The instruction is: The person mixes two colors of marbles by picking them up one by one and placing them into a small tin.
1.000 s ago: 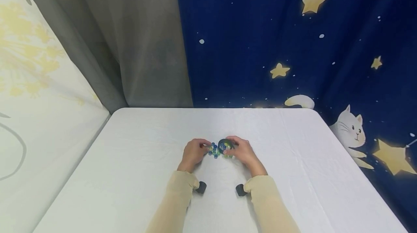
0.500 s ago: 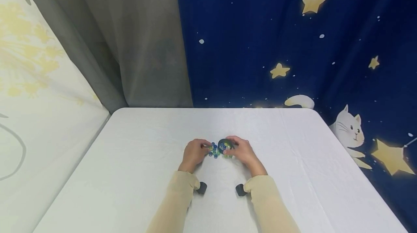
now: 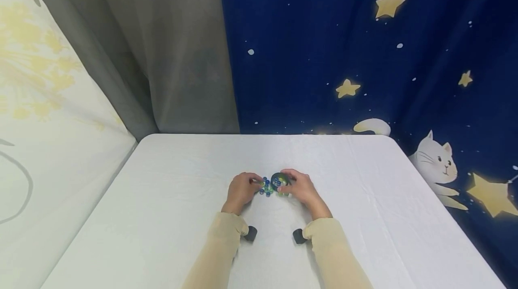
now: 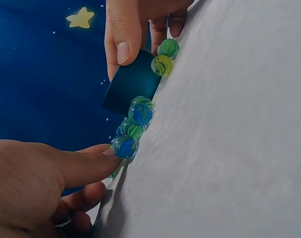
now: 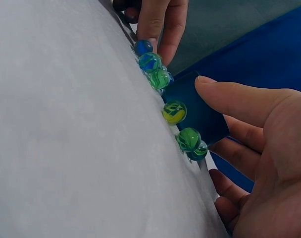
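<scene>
Curtains hang at the back, a blue curtain with stars and a grey curtain. In front is a big white table. Two pale sleeves reach over it from the near side.

The right hand holds a dark, round cup, with its thumb on one side and fingers on the other. The cup is near the middle of the table, and I can't tell if it has a bottom. The left hand is across from it, finger and thumb right by the marbles. I can't tell if it pinches one.

Some marbles show inside the round top of the cup. More sit in a bunch between the cup and the left hand. A yellow marble and a green marble sit outside, close to the cup wall.

To do this well, I think the right hand should hold the cup gently and steady, since a bump could make the marbles roll. The left fingers should curve like a little fence and press softly.
</scene>
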Available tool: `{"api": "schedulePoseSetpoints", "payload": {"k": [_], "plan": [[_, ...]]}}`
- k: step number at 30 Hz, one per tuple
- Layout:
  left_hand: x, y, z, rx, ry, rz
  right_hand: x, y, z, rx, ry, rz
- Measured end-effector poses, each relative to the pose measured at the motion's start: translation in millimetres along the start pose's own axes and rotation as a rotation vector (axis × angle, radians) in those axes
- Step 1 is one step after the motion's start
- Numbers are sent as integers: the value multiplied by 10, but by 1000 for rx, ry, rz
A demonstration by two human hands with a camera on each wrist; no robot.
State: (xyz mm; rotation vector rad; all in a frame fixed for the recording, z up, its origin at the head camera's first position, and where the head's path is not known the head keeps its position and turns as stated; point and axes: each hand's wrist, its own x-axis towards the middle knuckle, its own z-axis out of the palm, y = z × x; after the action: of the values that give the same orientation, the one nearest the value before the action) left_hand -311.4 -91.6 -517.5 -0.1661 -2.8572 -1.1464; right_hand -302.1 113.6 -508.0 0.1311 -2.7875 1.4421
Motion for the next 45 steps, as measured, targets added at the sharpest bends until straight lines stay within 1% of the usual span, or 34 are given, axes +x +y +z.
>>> {"api": "schedulePoseSetpoints", "payload": {"k": [10, 16, 26, 31, 34, 37, 45], "plan": [[24, -2, -39, -30, 23, -2, 7, 5, -1, 1, 2, 6], [41, 16, -70, -94, 51, -7, 0, -1, 1, -2, 2, 2], [66, 66, -88, -232, 139, 70, -5, -6, 5, -1, 11, -9], [59, 95, -64, -279, 168, 86, -4, 1, 7, 7, 10, 2], [49, 123, -43, -294, 181, 91, -8, -1, 6, 3, 12, 4], [41, 158, -23, -309, 191, 112, -12, -6, 6, -3, 16, 5], [13, 237, 25, -312, 211, 150, -4, 5, 5, -9, 22, -13]]}}
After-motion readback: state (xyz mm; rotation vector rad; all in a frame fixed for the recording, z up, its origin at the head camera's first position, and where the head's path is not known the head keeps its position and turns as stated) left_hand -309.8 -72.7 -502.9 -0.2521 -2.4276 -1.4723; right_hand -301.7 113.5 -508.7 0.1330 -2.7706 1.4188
